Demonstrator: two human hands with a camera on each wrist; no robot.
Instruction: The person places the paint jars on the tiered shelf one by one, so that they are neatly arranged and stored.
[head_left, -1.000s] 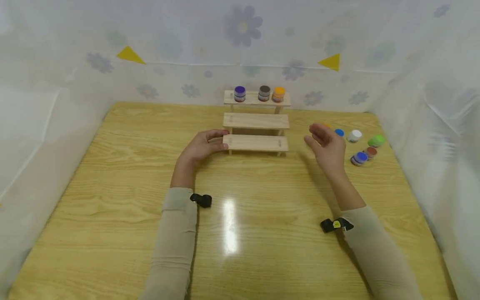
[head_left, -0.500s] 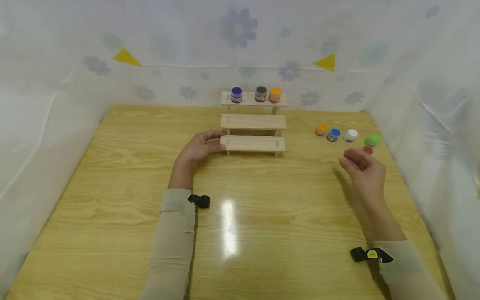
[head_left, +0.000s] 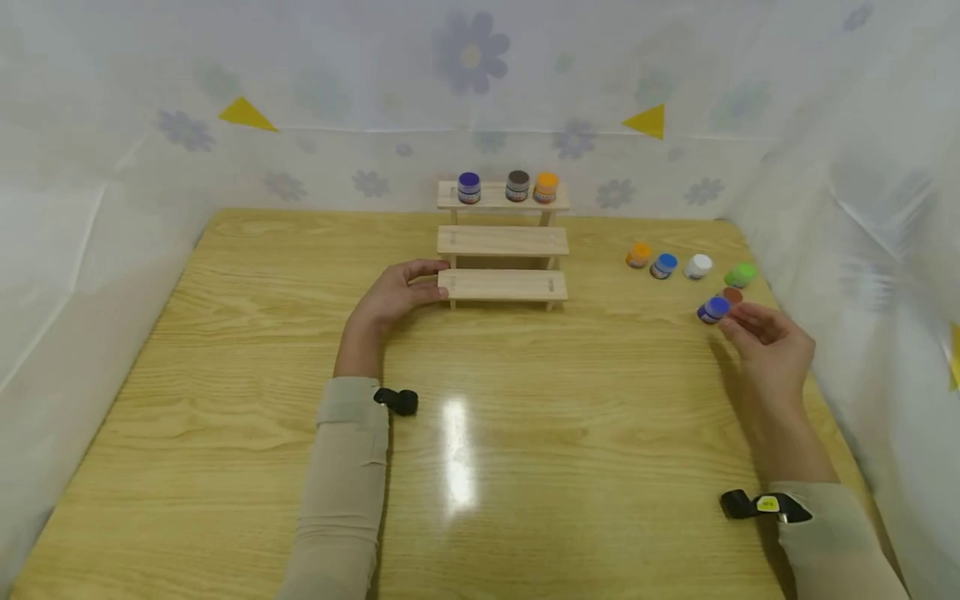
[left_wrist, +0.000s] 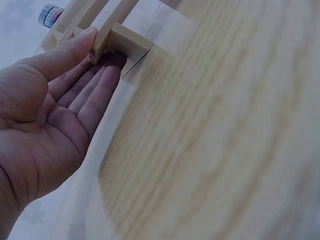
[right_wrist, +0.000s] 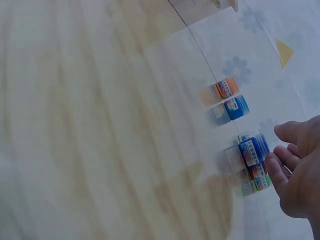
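A three-tier wooden display stand (head_left: 502,285) stands at the back middle of the table. My left hand (head_left: 396,298) holds the left end of its lowest step; in the left wrist view the thumb lies on the board and the fingers reach beneath it. At the right, my right hand (head_left: 776,354) is beside a paint jar with a blue lid (head_left: 714,310), thumb and fingers apart. In the right wrist view nothing sits between those fingers, and the blue jar (right_wrist: 252,150) is just beyond the fingertips. Partly behind it is a brown-lidded paint jar (head_left: 732,297).
On the top step stand purple (head_left: 469,188), dark brown (head_left: 517,187) and orange (head_left: 546,188) paint jars. More jars sit on the table at right: orange (head_left: 639,256), blue (head_left: 663,267), white (head_left: 698,267) and green (head_left: 741,275). A flowered curtain (head_left: 337,158) surrounds the table.
My right hand has moved right and toward me from beside the stand, then up to the blue-lidded jar. My left hand has stayed on the lowest step. The view has shifted slightly.
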